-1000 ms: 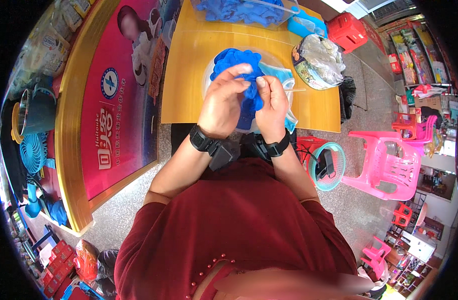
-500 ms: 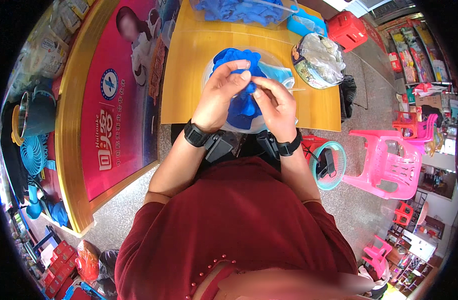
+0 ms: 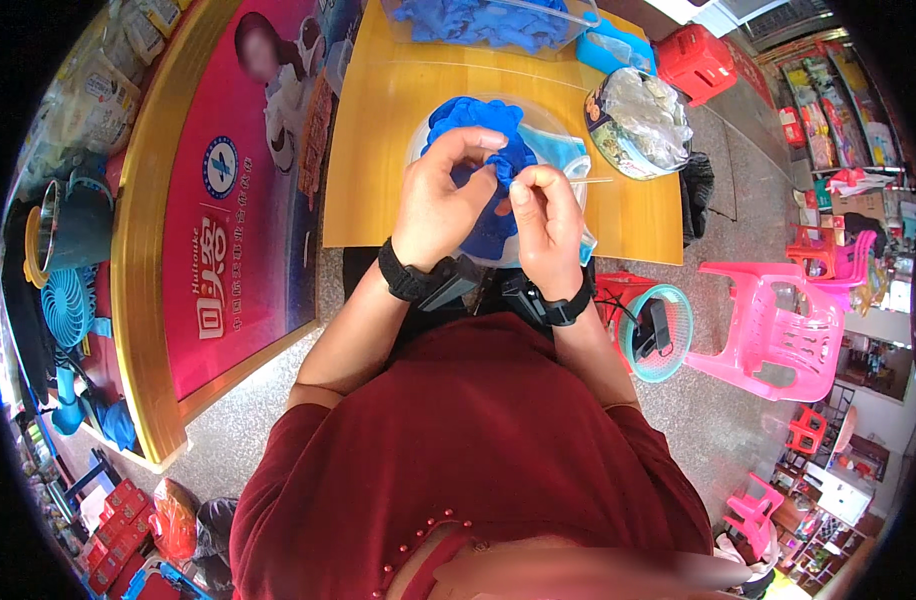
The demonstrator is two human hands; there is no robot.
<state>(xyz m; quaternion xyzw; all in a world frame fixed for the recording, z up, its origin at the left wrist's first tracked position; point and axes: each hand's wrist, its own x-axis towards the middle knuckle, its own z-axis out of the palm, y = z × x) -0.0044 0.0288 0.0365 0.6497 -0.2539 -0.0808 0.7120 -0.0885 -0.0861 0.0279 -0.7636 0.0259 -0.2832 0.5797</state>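
Both of my hands work close together over a round pale translucent basin [image 3: 414, 150] on the yellow table. My left hand [image 3: 444, 205] pinches a small gathered piece of blue cloth [image 3: 506, 166] between curled thumb and fingers. From the other side, the thumb and forefinger of my right hand [image 3: 548, 222] close at the edge of the same piece. Under them, more blue cloth pieces [image 3: 470, 110] lie in the basin, partly covered by my hands. A light blue-and-white plastic wrapper [image 3: 563, 150] lies at the basin's right, with a thin pale stick [image 3: 596, 180] next to it.
A clear box of blue cloth pieces [image 3: 478, 25] stands at the table's [image 3: 373, 150] far side. Near it are a blue container [image 3: 616, 48] and a round tub with a plastic bag [image 3: 638, 120]. On the right stand a teal basket [image 3: 658, 335] and a pink chair [image 3: 778, 330].
My right hand has turned more upright, its fingers drawn in. The gathered blue piece now shows more between my hands, and my left hand has opened its curl slightly around it.
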